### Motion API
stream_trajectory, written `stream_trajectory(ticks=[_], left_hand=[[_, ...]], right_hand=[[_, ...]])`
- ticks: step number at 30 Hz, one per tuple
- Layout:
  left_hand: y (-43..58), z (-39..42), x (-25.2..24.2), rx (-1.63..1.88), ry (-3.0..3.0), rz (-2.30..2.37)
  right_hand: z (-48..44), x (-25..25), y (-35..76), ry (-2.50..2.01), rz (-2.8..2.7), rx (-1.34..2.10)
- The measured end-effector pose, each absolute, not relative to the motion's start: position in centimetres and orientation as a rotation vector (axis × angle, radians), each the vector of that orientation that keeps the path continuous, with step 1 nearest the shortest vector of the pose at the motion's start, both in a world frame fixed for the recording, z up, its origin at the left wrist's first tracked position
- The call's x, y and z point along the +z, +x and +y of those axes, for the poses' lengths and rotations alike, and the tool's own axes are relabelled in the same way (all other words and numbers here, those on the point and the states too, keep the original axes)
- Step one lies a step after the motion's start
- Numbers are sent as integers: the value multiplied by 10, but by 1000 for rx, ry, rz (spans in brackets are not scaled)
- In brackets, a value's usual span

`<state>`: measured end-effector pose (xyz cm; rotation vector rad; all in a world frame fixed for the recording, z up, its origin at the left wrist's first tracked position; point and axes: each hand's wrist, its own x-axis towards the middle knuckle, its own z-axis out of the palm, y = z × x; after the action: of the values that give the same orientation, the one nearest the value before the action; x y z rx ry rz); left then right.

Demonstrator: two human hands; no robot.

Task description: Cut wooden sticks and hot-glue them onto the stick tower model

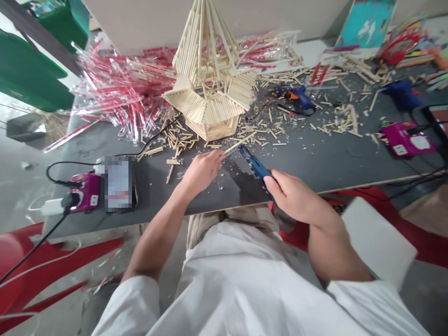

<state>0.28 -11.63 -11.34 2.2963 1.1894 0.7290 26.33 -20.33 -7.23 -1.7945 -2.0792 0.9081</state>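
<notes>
Left hand (201, 173) pinching a thin wooden stick (235, 146) between thumb and fingers; right hand (296, 193) closed around a blue handheld tool (255, 163), exact kind unclear, just beside the stick, both over a dark grey worktable (315, 161). Beyond, one tiered model of wooden sticks (206, 79) amid loose sticks and shavings; two blue glue guns (297, 97); two magenta power strips (408, 139), their lettering too small to read; one device with a pixelated screen (119, 184); a heap of red-and-white straws (119, 88) in clear plastic.
</notes>
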Motion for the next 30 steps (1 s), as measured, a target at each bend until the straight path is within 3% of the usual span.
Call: stream_trajectory(ticks=[6, 30], left_hand=[[5, -119, -112, 652, 2339, 1180], [4, -126, -109, 511, 2450, 1370]], right_hand=[[-193, -69, 235, -1694, -1940, 1049], [-195, -81, 215, -1625, -1834, 1080]])
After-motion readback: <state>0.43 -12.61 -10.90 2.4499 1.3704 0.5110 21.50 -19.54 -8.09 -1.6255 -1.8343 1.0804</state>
